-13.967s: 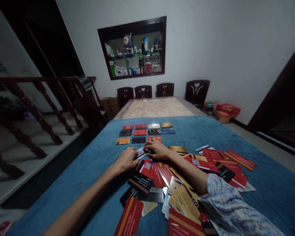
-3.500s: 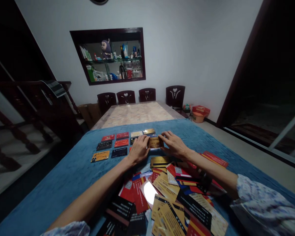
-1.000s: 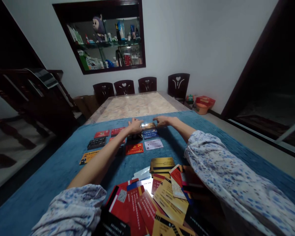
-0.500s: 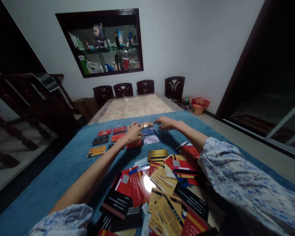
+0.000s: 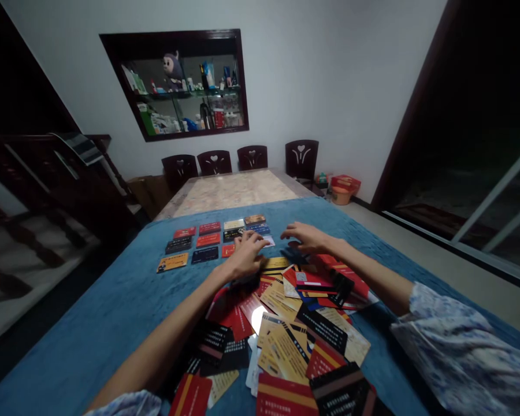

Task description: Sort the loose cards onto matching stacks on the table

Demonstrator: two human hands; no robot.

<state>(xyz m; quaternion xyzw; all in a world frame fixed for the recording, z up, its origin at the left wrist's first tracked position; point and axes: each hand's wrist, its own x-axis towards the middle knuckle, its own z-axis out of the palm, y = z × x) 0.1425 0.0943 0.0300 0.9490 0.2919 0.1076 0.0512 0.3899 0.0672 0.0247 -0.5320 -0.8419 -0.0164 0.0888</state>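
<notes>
A loose pile of plastic cards (image 5: 286,323), red, gold and black, covers the near part of the blue cloth (image 5: 112,312). Beyond it, cards lie in a neat grid (image 5: 208,238) of three rows. My left hand (image 5: 245,257) rests palm down on the pile's far edge, fingers lying forward beside a gold card (image 5: 277,264). It holds nothing that I can see. My right hand (image 5: 305,238) hovers with fingers spread just above a dark card (image 5: 293,254) at the top of the pile.
Past the cloth, the bare marble tabletop (image 5: 234,190) runs to several dark chairs (image 5: 251,157) at the wall. A wall cabinet (image 5: 182,86) holds bottles and a toy. A stair railing (image 5: 47,173) is on the left, and a red tub (image 5: 344,188) on the floor to the right.
Both hands have drawn back from the far right corner of the grid to the near pile. A gold card now lies at that corner. The camera has tilted down slightly.
</notes>
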